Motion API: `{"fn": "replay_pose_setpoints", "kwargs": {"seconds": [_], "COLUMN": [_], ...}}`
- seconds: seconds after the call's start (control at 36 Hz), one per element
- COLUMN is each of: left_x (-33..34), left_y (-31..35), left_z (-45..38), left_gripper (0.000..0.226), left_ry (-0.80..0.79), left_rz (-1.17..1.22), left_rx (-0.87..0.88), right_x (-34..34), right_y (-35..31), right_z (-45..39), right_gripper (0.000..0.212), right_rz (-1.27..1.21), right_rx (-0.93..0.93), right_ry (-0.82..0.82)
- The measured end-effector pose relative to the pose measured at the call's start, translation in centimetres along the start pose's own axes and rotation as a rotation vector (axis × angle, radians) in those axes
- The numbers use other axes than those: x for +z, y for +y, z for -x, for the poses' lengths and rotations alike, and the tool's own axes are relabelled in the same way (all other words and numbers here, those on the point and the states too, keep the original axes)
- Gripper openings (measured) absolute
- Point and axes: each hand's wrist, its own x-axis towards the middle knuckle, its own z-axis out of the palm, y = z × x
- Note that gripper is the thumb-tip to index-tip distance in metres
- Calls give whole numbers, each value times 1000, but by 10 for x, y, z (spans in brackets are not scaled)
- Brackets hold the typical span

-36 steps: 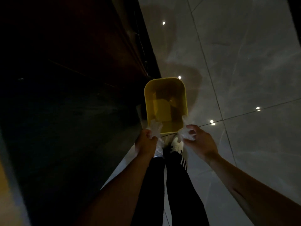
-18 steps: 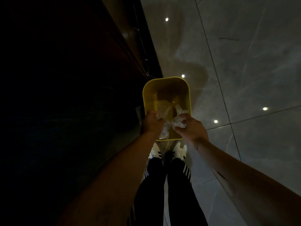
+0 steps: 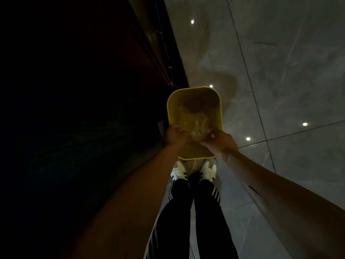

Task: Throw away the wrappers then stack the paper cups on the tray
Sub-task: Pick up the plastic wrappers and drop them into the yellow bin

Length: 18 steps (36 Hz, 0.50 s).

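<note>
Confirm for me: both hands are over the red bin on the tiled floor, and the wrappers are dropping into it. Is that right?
Not quite: the bin is yellow, not red, as the head view shows. The rest holds: the left hand and right hand are over it on the tiled floor, and the pale, blurred wrappers show inside its opening.

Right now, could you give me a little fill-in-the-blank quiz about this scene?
1. The bin is coloured ____.
2. Both hands, left and right, are over the ____.
3. The crumpled wrappers lie ____ the bin.
4. The shoes are white with dark ____.

Missing: yellow; bin; inside; stripes
</note>
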Motion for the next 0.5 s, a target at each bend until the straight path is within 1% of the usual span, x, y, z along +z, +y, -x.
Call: {"fn": "replay_pose_setpoints", "kwargs": {"seconds": [0.08,0.19,0.33,0.44,0.5], "left_x": [-8,-23,-47,-71,-84], "left_y": [3,16,43,65,74], "left_z": [12,40,90,138,164], "left_gripper": [37,33,27,31,31], "left_ry": [-21,-78,-131,-136,-137], "left_rz": [-14,-35,-147,-234,-241], "left_rx": [2,-5,77,146,198], "right_x": [-8,-25,-53,-77,-88], "right_y": [-7,-21,-39,-56,-64], "right_z": [14,49,109,162,189], "right_gripper": [48,42,33,24,26], "right_rz": [-13,40,101,154,151], "right_rx": [27,13,-19,-67,-91], "right_ry": [-9,7,31,46,53]}}
